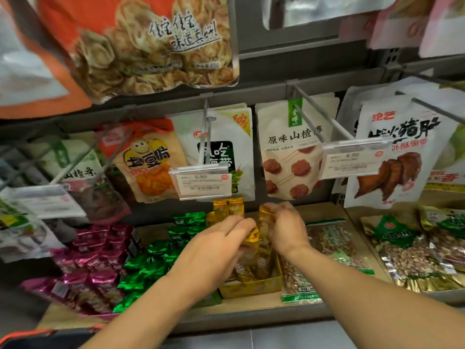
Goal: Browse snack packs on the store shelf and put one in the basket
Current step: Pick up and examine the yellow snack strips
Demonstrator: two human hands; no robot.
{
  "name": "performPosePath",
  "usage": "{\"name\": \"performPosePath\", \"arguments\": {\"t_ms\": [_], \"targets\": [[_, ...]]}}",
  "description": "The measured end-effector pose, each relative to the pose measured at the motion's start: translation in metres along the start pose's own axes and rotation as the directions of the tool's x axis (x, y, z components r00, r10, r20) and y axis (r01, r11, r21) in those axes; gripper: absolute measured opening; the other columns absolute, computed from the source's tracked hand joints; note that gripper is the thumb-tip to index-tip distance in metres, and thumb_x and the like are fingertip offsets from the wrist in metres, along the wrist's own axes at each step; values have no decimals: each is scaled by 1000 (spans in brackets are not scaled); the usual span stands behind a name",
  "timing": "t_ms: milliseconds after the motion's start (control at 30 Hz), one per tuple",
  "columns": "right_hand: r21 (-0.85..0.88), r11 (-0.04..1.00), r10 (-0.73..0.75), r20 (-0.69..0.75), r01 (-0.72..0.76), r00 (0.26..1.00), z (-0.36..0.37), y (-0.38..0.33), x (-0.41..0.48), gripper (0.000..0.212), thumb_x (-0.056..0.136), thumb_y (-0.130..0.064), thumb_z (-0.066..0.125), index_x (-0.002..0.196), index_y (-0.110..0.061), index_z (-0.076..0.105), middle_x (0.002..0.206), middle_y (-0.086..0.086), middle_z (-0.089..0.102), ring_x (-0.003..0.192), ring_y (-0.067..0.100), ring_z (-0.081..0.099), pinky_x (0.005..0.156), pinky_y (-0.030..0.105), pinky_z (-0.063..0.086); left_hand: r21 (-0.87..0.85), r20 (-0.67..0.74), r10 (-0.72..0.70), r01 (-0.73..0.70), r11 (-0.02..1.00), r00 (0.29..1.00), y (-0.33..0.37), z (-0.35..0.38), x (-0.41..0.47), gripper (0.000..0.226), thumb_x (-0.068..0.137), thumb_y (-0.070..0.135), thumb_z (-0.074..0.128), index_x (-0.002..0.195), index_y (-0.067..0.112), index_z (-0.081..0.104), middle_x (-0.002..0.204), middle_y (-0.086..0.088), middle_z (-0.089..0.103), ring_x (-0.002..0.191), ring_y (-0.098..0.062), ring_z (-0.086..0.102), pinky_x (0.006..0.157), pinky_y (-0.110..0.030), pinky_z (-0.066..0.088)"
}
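Both my hands reach into a yellow display box (254,288) of small gold snack packs (227,209) on the bottom shelf. My left hand (214,248) rests over the box with its fingers on a gold pack (251,238). My right hand (286,227) pinches another gold pack (264,217) at its top and holds it upright. My hands hide most of the packs in the box. A dark basket rim with an orange edge (27,335) shows at the bottom left corner.
Green packs (153,260) and pink packs (98,255) lie left of the box, peanut bags (334,245) to its right. Hanging bags on metal hooks (317,114) with price tags (202,182) overhang the shelf just above my hands.
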State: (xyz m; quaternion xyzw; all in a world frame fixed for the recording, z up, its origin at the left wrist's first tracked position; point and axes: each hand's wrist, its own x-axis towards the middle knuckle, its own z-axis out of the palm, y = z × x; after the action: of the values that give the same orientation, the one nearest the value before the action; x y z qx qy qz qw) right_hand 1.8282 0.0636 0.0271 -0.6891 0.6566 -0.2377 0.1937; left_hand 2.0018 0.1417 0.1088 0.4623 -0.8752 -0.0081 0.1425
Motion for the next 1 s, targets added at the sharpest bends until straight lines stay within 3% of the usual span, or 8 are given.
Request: {"name": "performPosePath", "arguments": {"t_ms": [200,300,467,567,667,733,833,1000], "targets": [[41,998,-33,-121,38,992,1,0,5,31,85,-1,61,111,-17,68,112,7,59,102,27,60,84,26,43,-16,3,61,-61,998,998,-12,-7,-17,54,84,17,72,130,26,46,132,3,56,112,-15,59,91,-29,53],[94,990,-86,-177,104,980,-1,-5,13,32,85,4,58,111,-12,68,107,3,57,98,20,56,75,12,29,-43,-18,69,-70,997,997,-16,-11,-22,55,82,17,72,128,29,45,131,6,56,110,-13,60,88,-27,54],[56,992,-116,14,115,993,2,-5,7,62,86,2,57,142,-19,47,148,8,39,133,24,44,110,25,35,-76,-62,54,-58,995,997,-19,-15,-28,56,82,18,72,127,33,41,132,7,54,110,-15,61,89,-30,54],[-70,992,-104,38,106,994,-13,-9,0,73,88,-2,56,152,-25,30,159,7,24,143,26,32,114,31,33,-79,-86,53,-60,995,995,-19,-16,-30,54,83,21,72,127,34,44,130,10,55,110,-10,60,91,-23,50],[-40,985,-145,312,166,939,-38,-23,-11,67,88,-9,64,147,-27,38,152,2,38,136,20,41,109,29,39,-143,-134,13,-32,989,991,-16,-21,-33,49,82,26,74,127,28,56,125,8,61,111,-9,60,96,-21,48],[90,993,-112,647,71,754,-56,-36,-27,78,83,-16,75,148,-30,35,150,-3,42,134,17,43,110,27,37,-268,-188,-97,44,962,977,-10,-27,-33,47,80,26,77,125,25,63,120,8,66,111,-7,61,98,-25,49],[316,942,-214,826,-114,522,-81,-57,-56,79,80,-22,79,144,-36,37,145,-8,49,131,11,47,111,34,40,-543,-158,-337,203,815,928,6,-37,-33,39,79,23,78,117,24,70,110,14,70,104,0,63,95,-30,52],[488,861,-287,700,-145,654,-95,-84,-100,25,90,-18,69,113,-18,62,101,-1,70,98,15,64,100,36,48,-864,114,-496,332,378,861,25,-59,-55,21,94,23,58,95,32,77,96,6,76,94,-11,70,75,-26,57]]}}
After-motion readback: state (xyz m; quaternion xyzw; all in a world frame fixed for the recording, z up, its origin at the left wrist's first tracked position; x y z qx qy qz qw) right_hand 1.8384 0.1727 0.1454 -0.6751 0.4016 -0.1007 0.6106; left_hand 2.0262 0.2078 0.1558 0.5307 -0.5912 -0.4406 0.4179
